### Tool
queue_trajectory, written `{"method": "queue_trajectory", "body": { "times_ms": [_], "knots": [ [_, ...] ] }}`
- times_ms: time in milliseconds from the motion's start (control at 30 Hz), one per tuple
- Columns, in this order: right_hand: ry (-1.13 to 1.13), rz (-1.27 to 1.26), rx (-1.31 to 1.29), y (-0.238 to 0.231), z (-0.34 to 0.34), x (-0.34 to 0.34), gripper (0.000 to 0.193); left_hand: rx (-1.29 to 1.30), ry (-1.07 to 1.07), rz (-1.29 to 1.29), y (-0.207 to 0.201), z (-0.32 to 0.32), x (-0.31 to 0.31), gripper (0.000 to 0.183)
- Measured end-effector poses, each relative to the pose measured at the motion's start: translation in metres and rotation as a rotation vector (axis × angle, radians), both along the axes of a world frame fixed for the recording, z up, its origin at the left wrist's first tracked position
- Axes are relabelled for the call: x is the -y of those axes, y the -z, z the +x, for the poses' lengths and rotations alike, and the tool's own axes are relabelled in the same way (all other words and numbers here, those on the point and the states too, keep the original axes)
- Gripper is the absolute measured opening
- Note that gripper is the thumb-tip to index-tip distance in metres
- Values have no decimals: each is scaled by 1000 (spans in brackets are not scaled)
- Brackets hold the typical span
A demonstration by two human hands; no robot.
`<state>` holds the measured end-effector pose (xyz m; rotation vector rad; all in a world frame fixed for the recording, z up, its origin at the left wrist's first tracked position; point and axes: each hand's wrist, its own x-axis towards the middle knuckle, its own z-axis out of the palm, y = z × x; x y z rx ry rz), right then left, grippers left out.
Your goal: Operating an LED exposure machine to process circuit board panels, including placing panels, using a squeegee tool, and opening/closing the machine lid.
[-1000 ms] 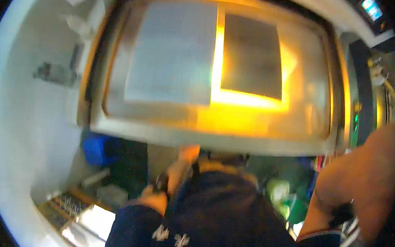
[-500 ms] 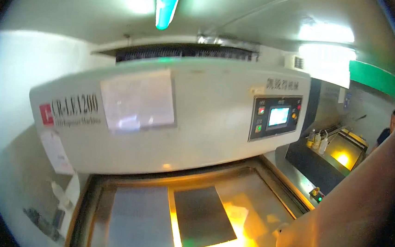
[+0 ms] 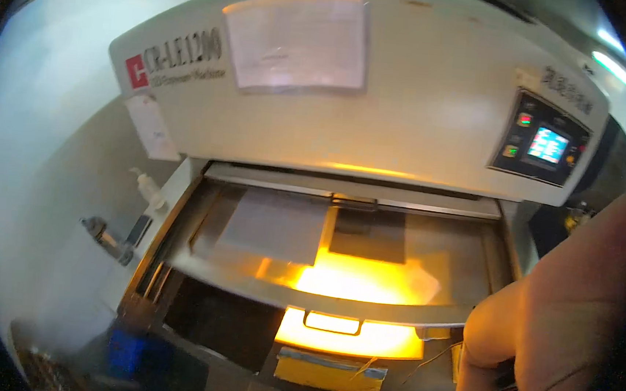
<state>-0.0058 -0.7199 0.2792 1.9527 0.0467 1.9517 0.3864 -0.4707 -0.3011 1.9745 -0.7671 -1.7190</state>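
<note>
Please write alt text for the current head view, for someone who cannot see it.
A pale sheet and a dark sheet lie side by side in a tray, partly lit yellow, at the front of a large machine with a lit screen. A bent right arm is at right; neither hand shows.

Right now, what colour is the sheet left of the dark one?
The left sheet is light grey; the head view shows it best.
</note>
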Motion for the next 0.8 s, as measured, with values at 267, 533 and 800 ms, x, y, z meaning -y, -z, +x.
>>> {"method": "queue_trajectory", "body": {
  "times_ms": [267,533,800],
  "knots": [
    [-26,544,86,141,66,94,38,240,231,-107,-16,67,-134,61],
    [642,1247,-667,436,82,121,70,407,275,52,2,166,-160,57],
    [1152,1267,-624,500,180,-46,83,427,520,-13,141,316,-196,50]
  ]
}}
